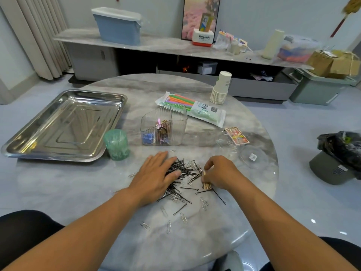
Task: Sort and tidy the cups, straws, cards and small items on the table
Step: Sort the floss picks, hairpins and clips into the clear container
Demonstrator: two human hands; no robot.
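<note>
1. Pale walls, a curtain and a long low shelf crowded with boxes back a round marbled counter.
2. Mixed on it lies a heap of black hairpins with silver paper clips scattered nearer the person.
3. Left hand rests flat, fingers straight, pressing the heap's left side.
4. Right hand curls its fingers round a small bundle of tan pins at the heap's right edge, touching it.
5. Most hairpins run left-to-right between the hands; either hand reaches them.
6. Beyond the hands stand a clear ribbed organiser, straws, stacked cups and cards; a steel tray lies far left.
</note>
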